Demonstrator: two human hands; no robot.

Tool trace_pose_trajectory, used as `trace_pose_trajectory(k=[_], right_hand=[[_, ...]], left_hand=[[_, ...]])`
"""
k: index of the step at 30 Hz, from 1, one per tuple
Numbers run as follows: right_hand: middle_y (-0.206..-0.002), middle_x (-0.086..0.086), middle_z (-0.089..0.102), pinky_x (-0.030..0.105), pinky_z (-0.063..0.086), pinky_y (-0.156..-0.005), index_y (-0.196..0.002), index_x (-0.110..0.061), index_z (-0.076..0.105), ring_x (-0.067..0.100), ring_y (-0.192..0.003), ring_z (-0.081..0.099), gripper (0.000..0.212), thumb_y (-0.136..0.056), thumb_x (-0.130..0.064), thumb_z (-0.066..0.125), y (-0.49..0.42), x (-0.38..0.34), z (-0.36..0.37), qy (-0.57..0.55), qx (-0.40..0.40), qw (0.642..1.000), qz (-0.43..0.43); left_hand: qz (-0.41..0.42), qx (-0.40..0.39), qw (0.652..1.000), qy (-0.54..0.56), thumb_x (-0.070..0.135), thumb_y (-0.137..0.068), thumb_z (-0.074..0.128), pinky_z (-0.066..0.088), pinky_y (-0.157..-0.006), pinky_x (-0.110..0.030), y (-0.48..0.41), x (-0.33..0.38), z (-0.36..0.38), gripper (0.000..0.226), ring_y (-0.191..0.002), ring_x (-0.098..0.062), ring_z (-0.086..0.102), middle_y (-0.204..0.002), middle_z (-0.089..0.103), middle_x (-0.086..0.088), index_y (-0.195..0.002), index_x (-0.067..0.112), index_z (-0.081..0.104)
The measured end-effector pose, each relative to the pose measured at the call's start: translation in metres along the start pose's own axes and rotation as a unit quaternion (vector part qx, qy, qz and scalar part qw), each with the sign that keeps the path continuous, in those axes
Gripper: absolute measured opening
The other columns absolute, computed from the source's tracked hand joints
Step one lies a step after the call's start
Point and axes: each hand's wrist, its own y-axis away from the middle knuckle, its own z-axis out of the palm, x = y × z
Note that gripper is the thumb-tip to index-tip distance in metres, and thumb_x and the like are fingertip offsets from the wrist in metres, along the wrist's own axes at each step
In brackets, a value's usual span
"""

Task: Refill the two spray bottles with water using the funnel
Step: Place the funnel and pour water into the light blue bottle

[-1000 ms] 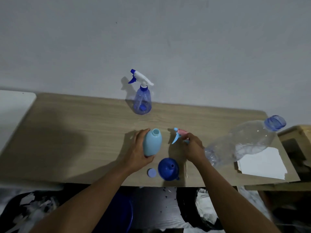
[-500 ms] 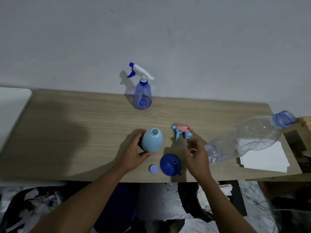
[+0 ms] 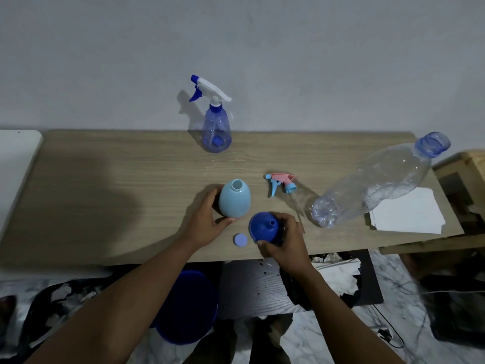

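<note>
My left hand (image 3: 207, 222) steadies the pale blue bottle (image 3: 234, 199), fingers curled round its side; it stands upright on the counter (image 3: 118, 185), neck open, its pink spray head (image 3: 280, 183) lying near it; my right hand (image 3: 286, 240) grips the blue funnel (image 3: 263, 227) near the front edge, fingers wrapped round its rim, spout seemingly up; I judge this is fetching the funnel; next I must turn it spout-down, seat it in the neck, then pour from the big clear bottle (image 3: 372, 179); the second spray bottle (image 3: 216, 127) stands by the wall, head on.
</note>
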Motion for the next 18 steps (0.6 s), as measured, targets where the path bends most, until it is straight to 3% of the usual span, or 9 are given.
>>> trace_pose_trajectory(k=[3,5,9,14,16,18], right_hand=[[-0.121,-0.009,0.056,0.039,0.058,-0.09,-0.113,-0.036,0.05,0.013,-0.109,0.062,0.065,-0.064,-0.031,0.091,0.003,-0.009,0.001,-0.077,0.051,0.996,-0.014],[-0.113,-0.014,0.06,0.027,0.056,-0.084,-0.112,-0.023,0.053,0.008,-0.102,0.065,0.058,-0.067,-0.019,0.09,0.001,-0.023,-0.002,-0.125,0.098,0.987,-0.022],[-0.118,-0.002,0.064,0.018,0.054,-0.08,-0.117,-0.014,0.06,0.001,-0.098,0.066,0.049,-0.076,0.0,0.083,-0.011,-0.06,-0.02,-0.215,0.126,0.968,-0.033],[-0.109,0.001,0.069,0.028,0.055,-0.081,-0.109,-0.014,0.055,0.019,-0.098,0.068,0.054,-0.068,-0.016,0.091,-0.027,-0.098,-0.038,-0.241,0.084,0.965,-0.067],[-0.108,0.005,0.071,0.037,0.056,-0.084,-0.11,-0.013,0.06,0.019,-0.099,0.068,0.057,-0.065,-0.031,0.091,-0.033,-0.107,-0.046,-0.213,0.076,0.971,-0.077],[-0.116,0.005,0.07,0.034,0.055,-0.086,-0.12,-0.016,0.063,0.018,-0.103,0.069,0.059,-0.071,-0.035,0.09,-0.038,-0.116,-0.051,-0.162,0.051,0.981,-0.097]], left_hand=[[0.002,-0.004,1.0,0.0,0.018,-0.074,0.089,0.044,-0.089,-0.007,0.001,0.001,-0.002,0.082,-0.111,-0.008,0.059,-0.132,0.056,0.002,-0.142,0.017,0.044],[0.006,-0.007,1.0,0.004,0.019,-0.074,0.089,0.043,-0.089,-0.007,0.003,0.001,-0.002,0.082,-0.112,-0.008,0.058,-0.132,0.057,0.002,-0.143,0.017,0.044],[-0.009,-0.001,1.0,0.016,0.019,-0.076,0.088,0.04,-0.096,-0.006,0.008,-0.005,0.001,0.085,-0.122,-0.011,0.055,-0.139,0.055,-0.002,-0.146,0.013,0.041],[0.037,0.029,0.998,-0.03,0.024,-0.076,0.088,0.039,-0.104,-0.012,0.017,-0.004,-0.001,0.088,-0.126,-0.008,0.05,-0.143,0.052,-0.003,-0.147,0.011,0.039],[0.088,0.054,0.992,-0.077,0.02,-0.075,0.089,0.028,-0.109,-0.006,0.021,-0.005,-0.001,0.088,-0.13,-0.006,0.042,-0.144,0.05,-0.011,-0.146,0.006,0.039],[0.128,0.065,0.983,-0.113,0.019,-0.077,0.087,0.021,-0.114,-0.008,0.024,-0.007,-0.001,0.088,-0.135,-0.015,0.04,-0.147,0.047,-0.016,-0.148,0.009,0.035]])
